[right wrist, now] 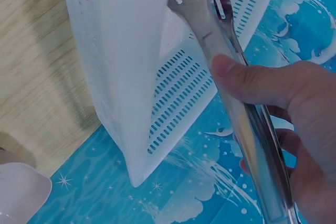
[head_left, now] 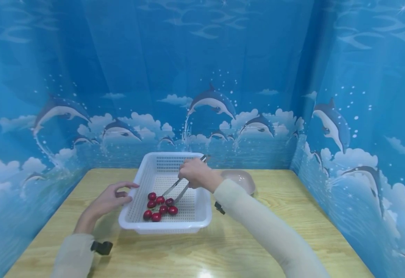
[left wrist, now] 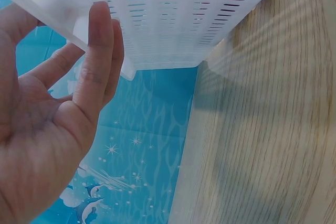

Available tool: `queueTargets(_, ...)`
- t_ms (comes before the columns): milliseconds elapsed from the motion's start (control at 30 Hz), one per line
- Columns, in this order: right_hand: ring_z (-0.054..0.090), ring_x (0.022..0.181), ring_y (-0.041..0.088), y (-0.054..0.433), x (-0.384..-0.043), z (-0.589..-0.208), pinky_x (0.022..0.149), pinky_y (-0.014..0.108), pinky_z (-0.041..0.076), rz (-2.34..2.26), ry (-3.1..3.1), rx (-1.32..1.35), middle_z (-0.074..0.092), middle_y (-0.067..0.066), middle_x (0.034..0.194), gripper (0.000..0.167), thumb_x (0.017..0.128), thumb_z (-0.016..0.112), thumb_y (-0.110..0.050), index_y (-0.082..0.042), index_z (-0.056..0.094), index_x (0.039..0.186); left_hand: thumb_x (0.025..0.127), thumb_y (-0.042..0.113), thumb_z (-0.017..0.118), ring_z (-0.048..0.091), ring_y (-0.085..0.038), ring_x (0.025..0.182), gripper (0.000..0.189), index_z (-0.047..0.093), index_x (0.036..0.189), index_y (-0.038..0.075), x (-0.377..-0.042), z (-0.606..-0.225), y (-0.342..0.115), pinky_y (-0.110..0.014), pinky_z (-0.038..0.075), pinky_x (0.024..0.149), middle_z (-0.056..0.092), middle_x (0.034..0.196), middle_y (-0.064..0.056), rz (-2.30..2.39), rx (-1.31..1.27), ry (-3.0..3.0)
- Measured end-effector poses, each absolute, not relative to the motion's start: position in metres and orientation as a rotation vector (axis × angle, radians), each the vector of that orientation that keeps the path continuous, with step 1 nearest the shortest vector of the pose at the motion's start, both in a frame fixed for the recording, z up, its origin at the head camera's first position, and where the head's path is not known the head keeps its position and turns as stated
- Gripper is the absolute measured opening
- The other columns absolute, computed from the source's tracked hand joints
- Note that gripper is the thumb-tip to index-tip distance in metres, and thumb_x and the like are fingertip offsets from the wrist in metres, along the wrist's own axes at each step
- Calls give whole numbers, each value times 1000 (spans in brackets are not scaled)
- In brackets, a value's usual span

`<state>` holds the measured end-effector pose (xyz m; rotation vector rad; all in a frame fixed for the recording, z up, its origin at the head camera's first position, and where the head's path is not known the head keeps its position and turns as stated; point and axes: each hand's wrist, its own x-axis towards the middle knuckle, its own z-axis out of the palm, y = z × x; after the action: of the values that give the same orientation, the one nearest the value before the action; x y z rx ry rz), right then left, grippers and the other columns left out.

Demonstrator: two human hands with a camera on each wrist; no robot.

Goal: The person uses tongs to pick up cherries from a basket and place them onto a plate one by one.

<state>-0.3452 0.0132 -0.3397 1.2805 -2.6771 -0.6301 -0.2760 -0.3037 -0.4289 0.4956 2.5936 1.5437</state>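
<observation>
A white perforated plastic basket [head_left: 202, 208] stands on the wooden table with several dark red cherries [head_left: 156, 217] gathered in its near left part. My left hand [head_left: 110, 199] is at its left rim, fingers and thumb around the edge; in the left wrist view this hand [left wrist: 63, 93] shows fingertips against the outer wall below the rim. My right hand [head_left: 195, 173] grips metal tongs [head_left: 183, 190] over the basket, their arms slanting down to the cherries. In the right wrist view the thumb presses the tongs [right wrist: 236, 103], and red shows at their slotted tips.
A pale pinkish bowl [head_left: 245, 179] stands right of the basket, partly hidden behind my right forearm. Blue dolphin-print curtains [head_left: 188, 69] enclose the wooden table [head_left: 275, 216] at the back and both sides.
</observation>
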Motion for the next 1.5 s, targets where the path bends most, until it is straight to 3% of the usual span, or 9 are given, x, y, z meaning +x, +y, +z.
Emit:
queueTargets(233, 62, 113, 13, 0, -344, -341, 91, 30, 57, -748, -2680, 1264, 73, -11, 122, 34, 89, 81, -29, -31, 74, 121, 96, 11, 66, 74, -27, 103, 50, 53, 142, -4, -277, -430, -304, -42, 65, 87, 51, 143, -37, 1539, 481, 2590)
queueTargets(533, 60, 101, 11, -8, -339, -347, 76, 26, 54, -891, -2568, 1275, 73, -13, 114, 21, 94, 74, -21, -31, 75, 112, 96, 10, 66, 74, -23, 101, 50, 52, 142, -5, -278, -430, -304, -36, 64, 85, 49, 144, -38, 1559, 509, 2568)
queueTargets(833, 59, 103, 11, -1, -340, -340, 78, 26, 55, -870, -2555, 1282, 72, -14, 118, 26, 93, 75, -21, -31, 75, 117, 96, 9, 66, 74, -30, 104, 51, 52, 143, -5, -278, -429, -302, -39, 65, 86, 50, 144, -37, 1568, 499, 2562)
queueTargets(1067, 60, 114, 13, 21, -338, -329, 90, 30, 58, -751, -2516, 1314, 69, -12, 127, 34, 92, 78, -31, -31, 73, 125, 96, 9, 66, 74, -29, 104, 51, 53, 143, -4, -278, -429, -302, -38, 65, 86, 48, 146, -36, 1562, 494, 2574)
queueTargets(1500, 62, 105, 15, 71, -342, -334, 81, 30, 55, -286, -2372, 1360, 74, -6, 120, 40, 87, 82, -29, -26, 74, 126, 96, 8, 66, 73, -35, 107, 51, 52, 143, -4, -275, -429, -303, -44, 65, 87, 49, 145, -37, 1562, 479, 2579)
